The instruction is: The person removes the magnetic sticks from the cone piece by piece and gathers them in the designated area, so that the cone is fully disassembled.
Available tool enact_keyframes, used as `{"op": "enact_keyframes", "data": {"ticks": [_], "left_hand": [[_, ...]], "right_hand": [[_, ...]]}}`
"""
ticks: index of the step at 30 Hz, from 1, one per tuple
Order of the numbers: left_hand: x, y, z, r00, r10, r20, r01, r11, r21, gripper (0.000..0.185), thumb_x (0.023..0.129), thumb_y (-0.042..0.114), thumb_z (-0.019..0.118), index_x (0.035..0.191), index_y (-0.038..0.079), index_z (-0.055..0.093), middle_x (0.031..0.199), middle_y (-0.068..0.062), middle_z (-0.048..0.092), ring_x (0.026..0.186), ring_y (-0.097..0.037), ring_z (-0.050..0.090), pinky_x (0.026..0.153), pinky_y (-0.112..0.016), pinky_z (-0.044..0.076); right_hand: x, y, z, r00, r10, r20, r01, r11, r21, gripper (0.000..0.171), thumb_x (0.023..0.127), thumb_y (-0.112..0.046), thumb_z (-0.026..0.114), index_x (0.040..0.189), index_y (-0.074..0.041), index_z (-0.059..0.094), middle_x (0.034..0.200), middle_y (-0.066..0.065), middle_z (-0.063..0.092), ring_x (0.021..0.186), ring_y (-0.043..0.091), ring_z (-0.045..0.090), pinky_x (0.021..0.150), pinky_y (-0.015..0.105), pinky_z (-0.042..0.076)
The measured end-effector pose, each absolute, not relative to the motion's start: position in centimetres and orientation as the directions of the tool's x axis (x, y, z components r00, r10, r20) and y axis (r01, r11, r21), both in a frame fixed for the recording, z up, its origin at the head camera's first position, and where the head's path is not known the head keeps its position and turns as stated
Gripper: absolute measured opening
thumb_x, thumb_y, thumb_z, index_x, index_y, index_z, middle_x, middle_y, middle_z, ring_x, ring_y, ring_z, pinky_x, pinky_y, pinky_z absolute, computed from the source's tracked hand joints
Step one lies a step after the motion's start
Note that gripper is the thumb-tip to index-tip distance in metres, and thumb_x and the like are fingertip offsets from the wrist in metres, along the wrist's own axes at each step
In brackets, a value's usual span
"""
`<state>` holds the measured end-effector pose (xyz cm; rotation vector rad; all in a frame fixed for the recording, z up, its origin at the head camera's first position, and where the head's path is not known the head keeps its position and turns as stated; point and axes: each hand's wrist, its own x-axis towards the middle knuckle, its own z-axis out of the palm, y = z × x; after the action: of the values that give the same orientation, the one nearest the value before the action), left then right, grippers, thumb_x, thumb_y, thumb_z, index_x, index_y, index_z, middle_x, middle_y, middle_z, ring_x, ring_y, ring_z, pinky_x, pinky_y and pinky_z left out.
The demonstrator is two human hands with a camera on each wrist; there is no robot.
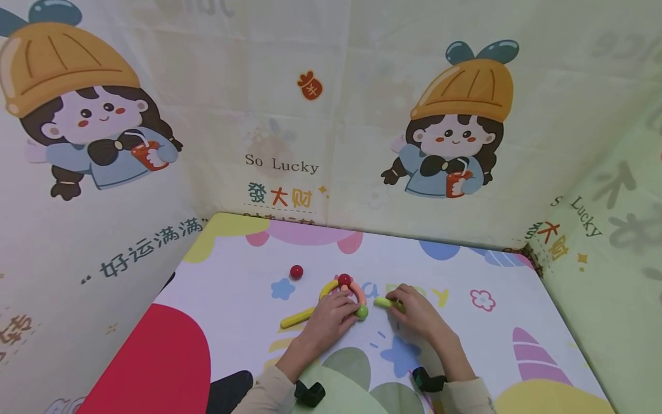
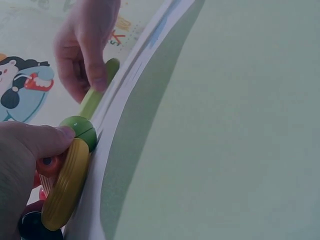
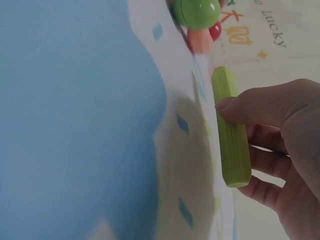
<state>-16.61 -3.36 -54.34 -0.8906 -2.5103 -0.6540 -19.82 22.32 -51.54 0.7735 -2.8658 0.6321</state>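
We see right hand point(image 1: 418, 313) pinching green stick point(image 3: 231, 131), long axis left-right | green ball point(image 1: 362, 312) just left, touched by left hand point(image 1: 331, 322), whose grip we cannot tell

The right hand point(image 3: 280, 150) holds a green stick point(image 3: 231, 127), with the thumb on top and the fingers curled under it. The stick lies on the surface point(image 3: 175, 150), which has blue and green shapes. Past the far end of the stick sit a green ball point(image 3: 196, 12), a pink piece point(image 3: 201, 41) and a red ball point(image 3: 215, 31).
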Motion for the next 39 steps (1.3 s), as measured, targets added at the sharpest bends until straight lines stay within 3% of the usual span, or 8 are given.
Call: {"op": "enact_keyframes", "data": {"ticks": [15, 25, 39], "left_hand": [[-16.4, -3.2, -54.5, -0.717, 0.467, 0.518, 0.664, 0.685, 0.301, 0.03, 0.087, 0.026, 0.078, 0.116, 0.016, 0.076, 0.11, 0.004, 0.074, 0.126, -0.021, 0.061, 0.108, -0.047, 0.048], [-16.4, -3.1, -54.7, -0.703, 0.461, 0.541, 0.668, 0.69, 0.28, 0.03, 0.087, 0.026, 0.078, 0.116, 0.017, 0.076, 0.109, 0.006, 0.074, 0.125, -0.019, 0.061, 0.108, -0.043, 0.049], [-16.2, -3.2, -54.5, -0.74, 0.456, 0.495, 0.645, 0.689, 0.329, 0.03, 0.089, 0.025, 0.077, 0.118, 0.018, 0.075, 0.111, 0.006, 0.074, 0.129, -0.019, 0.059, 0.111, -0.045, 0.046]], "right_hand": [[-26.3, 24.6, -51.5, -0.799, -0.479, 0.364, -0.582, 0.768, -0.266, 0.024, 0.082, 0.0, 0.077, 0.105, -0.001, 0.074, 0.096, 0.009, 0.067, 0.087, 0.026, 0.061, 0.079, 0.044, 0.052], [-29.8, 25.7, -51.0, -0.878, -0.432, 0.209, -0.475, 0.842, -0.255, 0.022, 0.09, -0.002, 0.069, 0.111, 0.001, 0.072, 0.105, 0.015, 0.066, 0.1, 0.035, 0.063, 0.093, 0.052, 0.052], [-32.7, 26.7, -49.8, -0.947, -0.319, 0.036, -0.314, 0.897, -0.312, 0.024, 0.097, -0.003, 0.061, 0.119, 0.003, 0.068, 0.113, 0.02, 0.063, 0.108, 0.038, 0.059, 0.103, 0.056, 0.047]]}}
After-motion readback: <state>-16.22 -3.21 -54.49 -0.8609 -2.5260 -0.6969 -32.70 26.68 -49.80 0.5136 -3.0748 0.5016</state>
